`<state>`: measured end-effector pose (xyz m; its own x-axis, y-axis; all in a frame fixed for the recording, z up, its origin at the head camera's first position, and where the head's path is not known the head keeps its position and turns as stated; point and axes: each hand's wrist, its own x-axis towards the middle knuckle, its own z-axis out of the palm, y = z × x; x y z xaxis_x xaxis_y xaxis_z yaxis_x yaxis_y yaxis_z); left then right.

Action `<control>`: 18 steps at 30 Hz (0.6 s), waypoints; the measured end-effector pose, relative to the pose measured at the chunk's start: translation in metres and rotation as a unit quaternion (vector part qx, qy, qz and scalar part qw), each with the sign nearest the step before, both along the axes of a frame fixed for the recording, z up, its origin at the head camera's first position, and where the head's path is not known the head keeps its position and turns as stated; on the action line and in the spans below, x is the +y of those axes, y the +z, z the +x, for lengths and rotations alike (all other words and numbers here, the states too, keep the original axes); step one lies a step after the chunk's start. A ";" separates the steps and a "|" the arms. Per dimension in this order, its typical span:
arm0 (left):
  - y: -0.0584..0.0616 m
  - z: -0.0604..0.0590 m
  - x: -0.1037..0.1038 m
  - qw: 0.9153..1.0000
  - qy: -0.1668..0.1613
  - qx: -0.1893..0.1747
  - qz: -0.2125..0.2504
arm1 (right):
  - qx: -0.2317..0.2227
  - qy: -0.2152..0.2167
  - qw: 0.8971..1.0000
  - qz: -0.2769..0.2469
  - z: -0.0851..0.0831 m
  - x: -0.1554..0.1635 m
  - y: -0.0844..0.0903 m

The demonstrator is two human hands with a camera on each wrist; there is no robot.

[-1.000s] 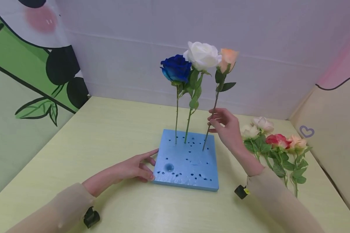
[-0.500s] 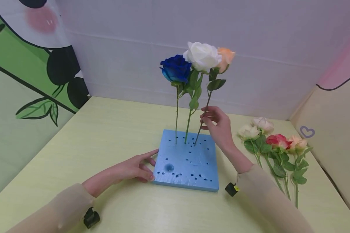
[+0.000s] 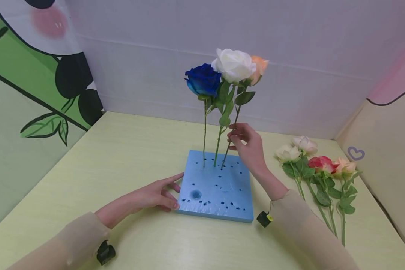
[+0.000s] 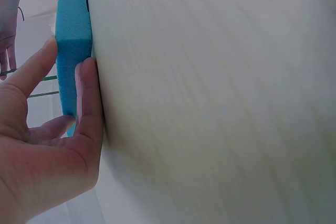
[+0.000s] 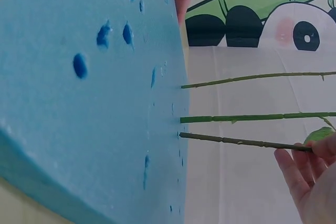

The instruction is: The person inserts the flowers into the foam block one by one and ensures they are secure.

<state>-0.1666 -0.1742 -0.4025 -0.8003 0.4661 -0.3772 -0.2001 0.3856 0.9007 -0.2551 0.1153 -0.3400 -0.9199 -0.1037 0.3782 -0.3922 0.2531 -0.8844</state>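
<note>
My right hand (image 3: 248, 144) pinches the stem of a peach rose (image 3: 259, 69), which leans right. Its lower end is at the blue foam block (image 3: 219, 193), beside the white rose's stem; whether it sits in a hole I cannot tell. A blue rose (image 3: 203, 79) and a white rose (image 3: 234, 65) stand upright in the block's back part. Part of the peach bloom is hidden behind the white one. In the right wrist view, the held brown stem (image 5: 241, 141) nearly meets the block's surface. My left hand (image 3: 155, 195) rests spread fingers against the block's left edge.
On the right of the table (image 3: 138, 150) lie several loose roses: white ones (image 3: 288, 153), a red one (image 3: 322, 164) and a pale peach one (image 3: 343, 165). Many small holes and one larger hole (image 3: 195, 194) dot the block. A pale wall (image 3: 155, 75) stands behind.
My right hand has moved left with the peach rose, bringing its stem from the block's right side to near the white rose's stem. The left hand stays at the block's edge.
</note>
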 end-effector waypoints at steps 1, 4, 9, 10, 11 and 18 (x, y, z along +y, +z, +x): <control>0.000 0.000 0.000 1.000 0.000 0.000 0.000 | 0.001 0.000 1.000 0.000 0.000 0.000 0.000; 0.000 0.000 0.000 1.000 -0.003 0.002 0.002 | 0.002 0.001 1.000 0.001 0.001 0.000 -0.001; 0.000 0.000 0.000 1.000 -0.005 0.002 0.003 | 0.002 0.002 1.000 0.004 0.001 0.000 -0.003; 0.001 0.000 0.001 1.000 -0.004 0.002 0.003 | 0.002 0.001 1.000 0.005 0.001 0.000 -0.004; 0.001 0.000 0.001 1.000 -0.002 0.001 0.003 | 0.002 0.001 1.000 0.006 0.001 0.000 -0.004; 0.002 0.000 0.001 1.000 -0.002 0.000 0.004 | 0.004 0.000 1.000 0.009 0.002 0.000 -0.003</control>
